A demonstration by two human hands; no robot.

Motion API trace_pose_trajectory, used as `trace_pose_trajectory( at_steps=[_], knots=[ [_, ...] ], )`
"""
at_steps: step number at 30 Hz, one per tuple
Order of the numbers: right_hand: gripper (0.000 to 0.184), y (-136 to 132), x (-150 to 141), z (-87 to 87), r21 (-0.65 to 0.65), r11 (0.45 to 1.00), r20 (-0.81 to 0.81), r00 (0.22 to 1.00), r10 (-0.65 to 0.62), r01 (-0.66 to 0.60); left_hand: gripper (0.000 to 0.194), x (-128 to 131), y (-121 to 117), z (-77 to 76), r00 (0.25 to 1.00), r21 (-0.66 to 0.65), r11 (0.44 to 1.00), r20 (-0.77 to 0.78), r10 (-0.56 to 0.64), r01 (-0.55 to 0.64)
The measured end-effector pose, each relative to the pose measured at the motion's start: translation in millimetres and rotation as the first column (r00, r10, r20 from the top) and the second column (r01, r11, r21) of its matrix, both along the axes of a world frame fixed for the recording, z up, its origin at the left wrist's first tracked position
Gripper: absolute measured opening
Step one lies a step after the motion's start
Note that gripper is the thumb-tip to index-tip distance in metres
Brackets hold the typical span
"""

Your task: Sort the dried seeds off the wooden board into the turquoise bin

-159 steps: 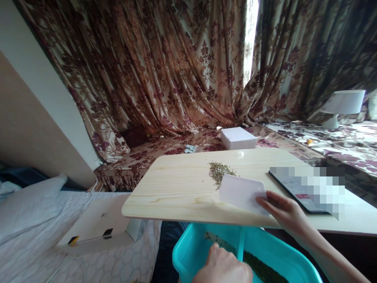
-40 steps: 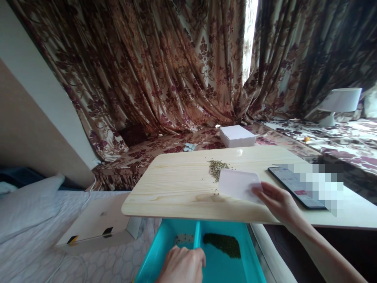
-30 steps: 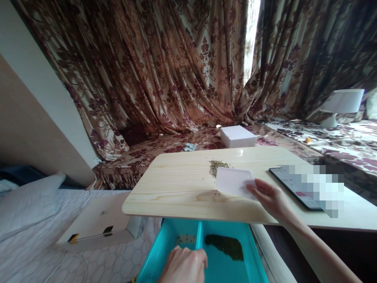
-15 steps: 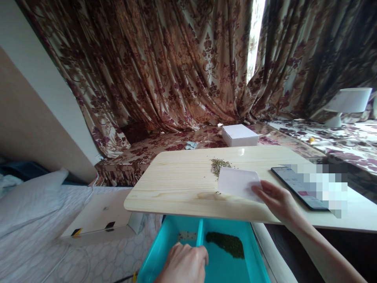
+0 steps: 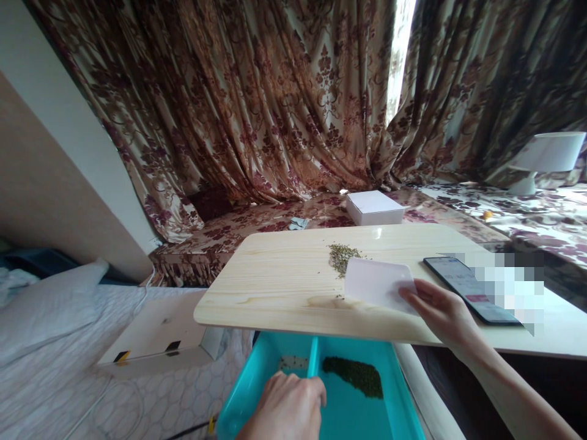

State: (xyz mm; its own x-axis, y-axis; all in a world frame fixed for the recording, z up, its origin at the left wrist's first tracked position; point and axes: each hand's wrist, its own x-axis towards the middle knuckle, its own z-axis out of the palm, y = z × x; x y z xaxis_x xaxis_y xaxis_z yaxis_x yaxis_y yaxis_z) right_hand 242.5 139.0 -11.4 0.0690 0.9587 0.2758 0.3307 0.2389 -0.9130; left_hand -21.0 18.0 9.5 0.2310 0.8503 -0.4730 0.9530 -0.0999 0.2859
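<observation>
My right hand [image 5: 443, 316] pinches a white plastic scraper card [image 5: 376, 284] that rests on a light wooden board [image 5: 275, 287]. Just beyond the card's far edge lies a small pile of green grains [image 5: 342, 256]. Below the board's near edge sits a turquoise bin [image 5: 389, 403] with a divider; a heap of dark green grains [image 5: 353, 376] fills its right compartment and a few paler bits lie in the left. My left hand [image 5: 284, 409] is closed over the bin's near rim beside the divider.
A phone [image 5: 468, 293] lies on the board at the right. A white box [image 5: 375, 208] and a white lamp [image 5: 545, 159] stand on the patterned cloth behind. Flowered curtains [image 5: 275, 104] hang at the back. A flat white box [image 5: 160, 333] and a pillow [image 5: 46, 305] lie at the left.
My right hand has slid the card slightly along the board near the grain pile. Compared with five seconds ago the bin sits further left under the board. My left hand keeps its grip.
</observation>
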Motion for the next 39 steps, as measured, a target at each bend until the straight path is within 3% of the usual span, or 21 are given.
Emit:
trace_pose_trajectory(
  at_steps=[18,30,39],
  knots=[
    [0.039,7,-6,-3.9,0.016,0.998,-0.005,0.998,0.066,-0.066,0.04,-3,-2,6.0,0.999,-0.014,1.0,-0.029,0.023,-0.023],
    [0.044,3,-11,5.4,-0.013,0.999,-0.008,0.999,0.047,-0.047,0.04,-4,0,8.8,0.999,-0.012,0.999,-0.016,0.04,-0.041],
    [0.044,0,-4,-4.6,-0.007,1.0,0.022,1.0,0.021,-0.021,0.041,-2,-3,11.7,0.999,0.001,0.999,-0.018,0.042,-0.042]
  ],
)
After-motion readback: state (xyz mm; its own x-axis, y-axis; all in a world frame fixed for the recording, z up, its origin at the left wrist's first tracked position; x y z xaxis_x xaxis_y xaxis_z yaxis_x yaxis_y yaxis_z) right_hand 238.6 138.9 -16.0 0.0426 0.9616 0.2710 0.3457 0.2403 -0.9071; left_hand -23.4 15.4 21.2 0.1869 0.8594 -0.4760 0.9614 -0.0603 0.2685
